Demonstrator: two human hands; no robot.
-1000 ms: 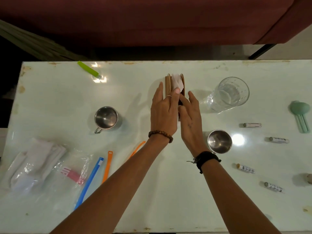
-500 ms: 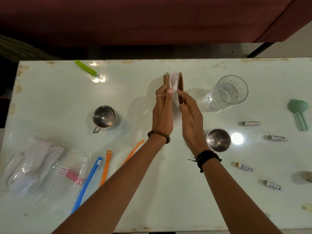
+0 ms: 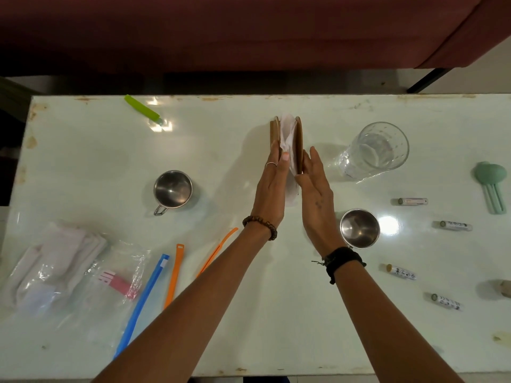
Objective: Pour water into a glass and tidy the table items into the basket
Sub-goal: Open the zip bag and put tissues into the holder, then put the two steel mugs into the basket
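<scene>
Grey lump (image 3: 505, 288) at the table's (image 3: 249, 327) right edge cut off by the frame, print on the four small tubes (image 3: 402, 271) too small to read, napkin (image 3: 287, 134) partly hidden between brown holder plates (image 3: 299, 142) and both hands, both forearms cut off below

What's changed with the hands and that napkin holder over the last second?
The left hand has turned from lying flat over the wooden napkin holder to edge-on against its left side, and the right hand now presses flat on the right side, so both hands flank it. The white napkin is more exposed between the plates. The glass, both steel cups and the tubes have stayed put.
</scene>
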